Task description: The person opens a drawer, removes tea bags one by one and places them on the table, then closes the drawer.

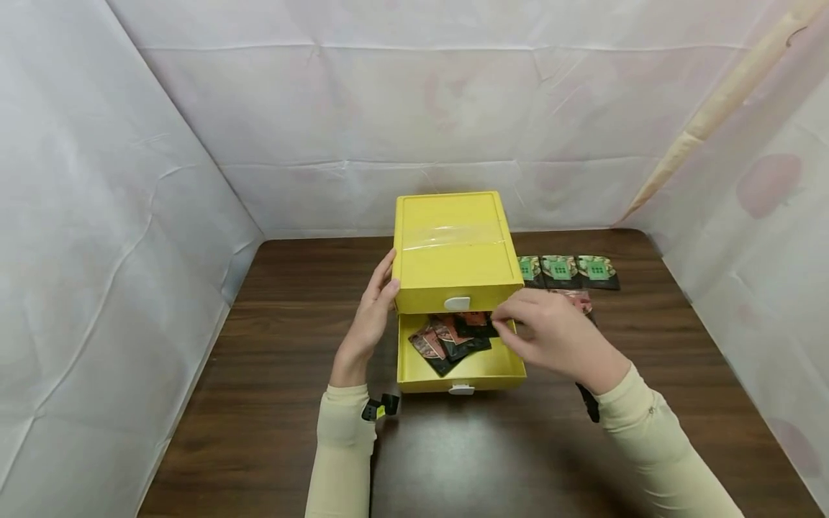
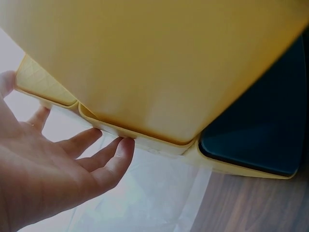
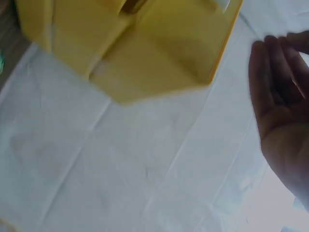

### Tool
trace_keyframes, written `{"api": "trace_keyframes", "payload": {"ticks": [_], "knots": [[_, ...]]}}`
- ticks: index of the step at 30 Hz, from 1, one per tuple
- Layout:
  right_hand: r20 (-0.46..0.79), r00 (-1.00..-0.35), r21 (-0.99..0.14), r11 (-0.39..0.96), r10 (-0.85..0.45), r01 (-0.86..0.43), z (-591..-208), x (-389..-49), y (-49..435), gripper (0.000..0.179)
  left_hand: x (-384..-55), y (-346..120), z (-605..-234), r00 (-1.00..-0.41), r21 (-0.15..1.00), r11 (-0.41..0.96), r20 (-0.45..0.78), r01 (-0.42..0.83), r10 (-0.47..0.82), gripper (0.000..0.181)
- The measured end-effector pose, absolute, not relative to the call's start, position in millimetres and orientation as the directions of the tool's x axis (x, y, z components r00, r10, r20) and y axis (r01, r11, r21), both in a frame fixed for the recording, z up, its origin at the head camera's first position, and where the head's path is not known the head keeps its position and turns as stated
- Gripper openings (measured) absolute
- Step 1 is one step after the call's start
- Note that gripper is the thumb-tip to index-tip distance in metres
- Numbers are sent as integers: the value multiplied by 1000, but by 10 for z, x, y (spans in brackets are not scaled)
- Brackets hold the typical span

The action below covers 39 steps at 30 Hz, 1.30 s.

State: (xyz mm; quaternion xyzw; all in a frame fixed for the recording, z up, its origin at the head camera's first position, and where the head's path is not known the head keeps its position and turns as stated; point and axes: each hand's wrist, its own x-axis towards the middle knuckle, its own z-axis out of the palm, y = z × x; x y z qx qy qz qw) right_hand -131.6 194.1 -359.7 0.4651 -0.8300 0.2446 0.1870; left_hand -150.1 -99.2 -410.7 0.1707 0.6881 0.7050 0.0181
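Observation:
A yellow two-drawer box [image 1: 456, 252] stands on the table, its lower drawer [image 1: 463, 375] pulled out and the upper one closed. In the open drawer lie several black sachets [image 1: 447, 342] with reddish labels, overlapping one another. My left hand [image 1: 369, 320] rests against the box's left side, fingers fairly straight; in the left wrist view its fingertips touch the yellow casing's edge. Over the drawer's right side is my right hand [image 1: 557, 331], thumb and index fingertips close to the rearmost sachet. The right wrist view shows nothing in its fingers.
Behind the right hand, several black sachets with green labels [image 1: 560, 268] lie in a row on the dark wooden table [image 1: 285, 432]. A reddish sachet [image 1: 576, 298] shows partly behind that hand. White sheeting [image 1: 324, 108] encloses the back and sides.

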Motion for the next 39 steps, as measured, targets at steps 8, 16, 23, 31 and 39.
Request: {"api": "trace_keyframes", "payload": {"ticks": [8,16,23,31,39], "knots": [[10,-654,-414,592,-757,-692,-3796,-1281,1769,27,-1622,-1020,-4358,-940,971,-74,238,227,243,56],[-99,-683,-381,662,-723,-646,-3996,-1357,1668,54,-1546,-1013,-4196,-947,981,-48,195,189,255,56],[-88,-692,-298,682,-716,-668,-4132,-1461,1509,71,-1489,-997,-4082,-948,981,-31,195,194,252,57],[-18,-732,-104,730,-681,-676,-4355,-1628,1383,57,-1505,-995,-4091,-948,980,-46,197,191,250,56],[94,-729,-3,732,-678,-681,-4512,-1661,1344,29,-1508,-995,-4092,-943,976,-48,216,210,254,56]]}}
